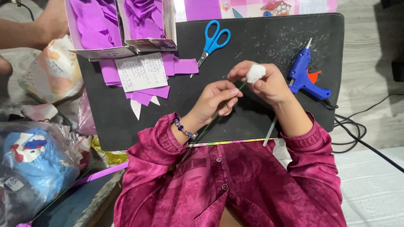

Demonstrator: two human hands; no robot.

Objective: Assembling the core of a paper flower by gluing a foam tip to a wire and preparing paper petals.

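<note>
Magenta shirt sleeves (235,180) are filling the near edge of the view, and both forearms are reaching out of them over a black mat (252,38) that is lying across the work surface. On the left wrist a beaded bracelet (184,129) is showing. Just past it, the left hand (216,101) is pinching a thin green wire stem (210,122) between thumb and fingertips, the fingers pressed together around it; the stem is running from the near left, across the shirt, up to the far right. At its far end the right hand (269,84) is closing its thumb and fingers on a small white cotton ball (255,72), which is sitting at the tip of the stem, above the middle of the mat and a little right of centre.

Right of that hand, a blue glue gun (305,75) is lying on the mat with its nozzle pointing far and its black cable (362,134) trailing off to the right. A pale glue stick (270,131) is leaning near the right forearm. Blue-handled scissors (213,40) are resting at the far middle of the mat. Farther left, purple paper cut-outs (143,71) are spreading under a handwritten note (141,70), and two open boxes of purple petals (122,23) are standing behind them. Plastic bags (38,159) are piling up at the near left. Another person's arm (33,25) is showing at the far left corner.
</note>
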